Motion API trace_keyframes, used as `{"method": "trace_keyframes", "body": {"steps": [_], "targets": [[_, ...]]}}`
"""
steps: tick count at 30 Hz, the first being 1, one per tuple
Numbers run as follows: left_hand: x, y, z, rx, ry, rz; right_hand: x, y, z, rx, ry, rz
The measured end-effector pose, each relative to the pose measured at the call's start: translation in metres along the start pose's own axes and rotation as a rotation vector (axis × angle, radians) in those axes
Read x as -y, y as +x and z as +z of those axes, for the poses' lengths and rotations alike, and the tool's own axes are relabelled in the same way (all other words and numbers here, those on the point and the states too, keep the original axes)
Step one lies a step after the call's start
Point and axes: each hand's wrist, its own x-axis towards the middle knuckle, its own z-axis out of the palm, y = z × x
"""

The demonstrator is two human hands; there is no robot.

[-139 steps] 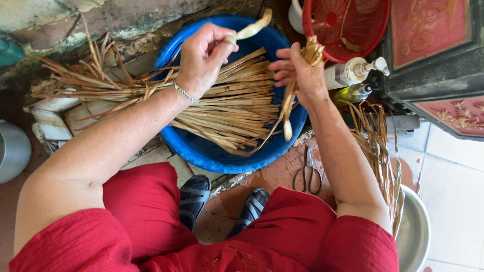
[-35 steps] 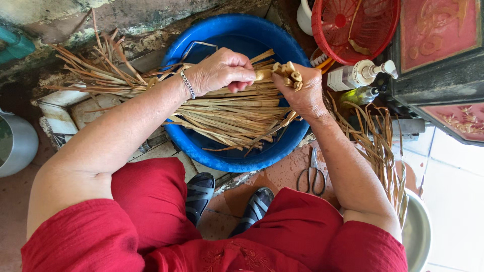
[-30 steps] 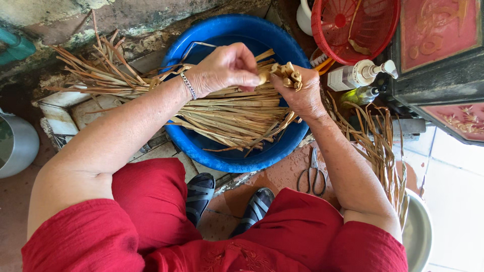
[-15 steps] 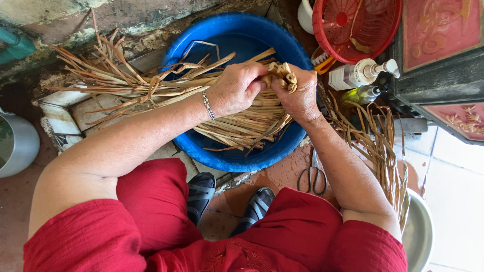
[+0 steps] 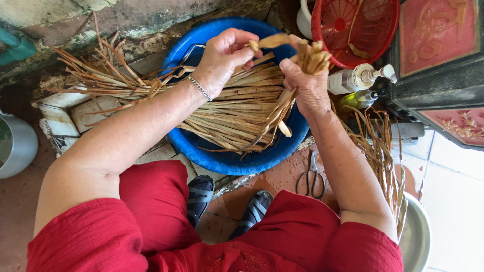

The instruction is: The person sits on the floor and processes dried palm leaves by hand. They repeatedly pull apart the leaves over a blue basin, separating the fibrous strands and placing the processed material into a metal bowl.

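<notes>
Your left hand (image 5: 224, 58) pinches a dried leaf strip (image 5: 275, 41); your right hand (image 5: 305, 83) clenches a leaf bundle (image 5: 311, 54) above the blue basin (image 5: 227, 160).

Tan dried leaf strips (image 5: 237, 113) fill a bright blue basin (image 5: 229, 158); red slotted basket (image 5: 353, 27); red clothes (image 5: 166, 236); grey striped sandals (image 5: 200, 194); silver bracelet (image 5: 200, 88).

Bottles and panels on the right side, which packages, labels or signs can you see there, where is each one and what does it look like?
Pump bottle: lying right of the blue basin, below the red basket; clear body, white pump, pale label.
Second bottle: just beneath it; greenish-yellow, dark cap.
Red panels: upper right, in dark frames; raised golden ornament.
No screens.
</notes>
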Motion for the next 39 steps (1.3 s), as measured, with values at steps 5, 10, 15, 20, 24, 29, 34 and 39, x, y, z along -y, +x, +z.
{"method": "trace_keyframes", "body": {"steps": [5,10,15,20,24,29,34,39], "targets": [[0.001,-0.008,0.021,0.091,-0.077,-0.065,-0.005,0.002,0.01,-0.082,0.156,0.012],[0.003,-0.004,0.004,0.25,0.272,-0.202,0.004,0.016,-0.02,-0.21,0.088,-0.049],[0.0,0.001,-0.034,0.281,0.588,-0.224,0.006,0.019,-0.066,-0.331,0.205,-0.104],[-0.006,-0.005,-0.041,0.127,0.923,0.154,0.004,0.022,-0.084,-0.48,0.037,-0.262],[-0.013,-0.009,-0.029,0.08,1.094,0.44,0.014,0.015,-0.075,-0.385,-0.338,-0.455],[-0.024,-0.008,-0.011,0.187,1.147,0.591,0.015,-0.004,-0.029,0.137,-0.675,-0.232],[-0.036,-0.008,-0.015,0.133,1.175,0.809,0.027,-0.008,-0.015,0.219,-0.894,0.057],[-0.025,-0.003,-0.024,0.146,1.354,0.861,0.016,-0.008,-0.017,0.197,-0.768,0.087]]}}
